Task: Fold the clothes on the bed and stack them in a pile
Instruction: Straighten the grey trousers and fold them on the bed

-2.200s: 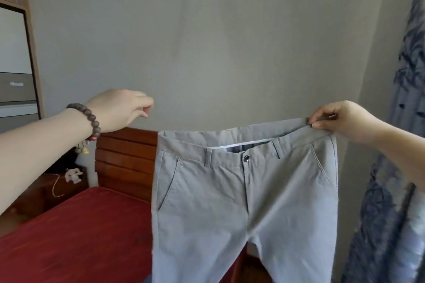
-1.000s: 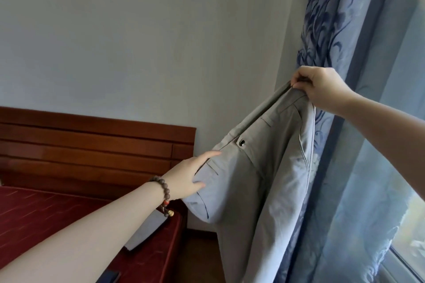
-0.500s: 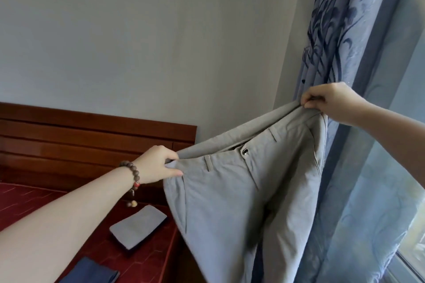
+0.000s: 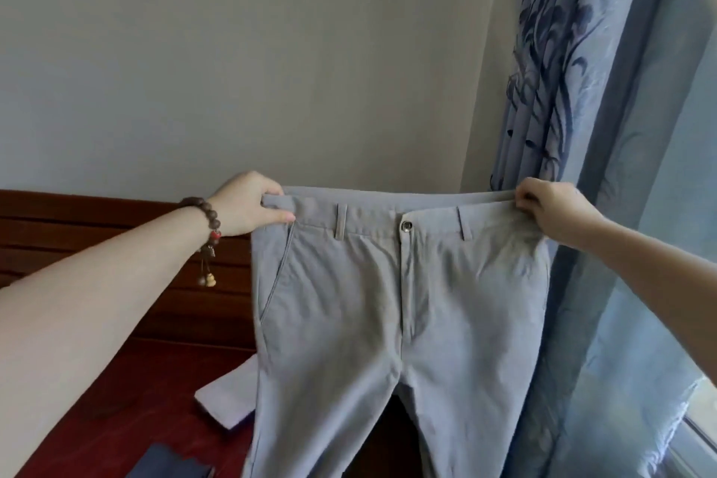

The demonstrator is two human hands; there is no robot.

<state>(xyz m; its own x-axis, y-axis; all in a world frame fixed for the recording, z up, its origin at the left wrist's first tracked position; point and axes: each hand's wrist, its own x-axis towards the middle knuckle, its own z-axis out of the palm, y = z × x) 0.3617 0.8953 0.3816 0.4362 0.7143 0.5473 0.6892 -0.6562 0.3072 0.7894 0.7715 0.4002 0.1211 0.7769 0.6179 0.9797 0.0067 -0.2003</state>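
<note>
Trousers [image 4: 388, 303]: light grey, front facing me, held up in the air in front of the wall [image 4: 271, 70], waistband stretched flat and level between my two hands. Button [image 4: 406, 225] fastened at centre; two belt loops visible, slanted pocket opening down the left side. Fabric lightly creased below the waistband near my right hand. Legs hang down past the bottom of view, parting below the crotch.

My left hand [image 4: 248, 208]: fingers curled over the waistband's left corner, thumb pressed on the front, gripping it. Bead bracelet [image 4: 207, 221] on that wrist, charm dangling.

My right hand [image 4: 551, 208]: fingers bent, pinching the waistband's right corner.

Below and behind: red bed [image 4: 116, 400] with wooden headboard [image 4: 97, 217]. A folded pale garment [image 4: 229, 396] lies near the bed's right edge, partly hidden by the trousers. A folded dark blue garment [image 4: 170, 462] lies at the bed's near edge. Blue patterned curtain [image 4: 582, 89] hangs just right of the trousers.

Against half a second ago: waistband then sagged on a slant, left corner low by the headboard, right corner high at the curtain. Now left hand has come up, corners level, trousers spread square and flat.
</note>
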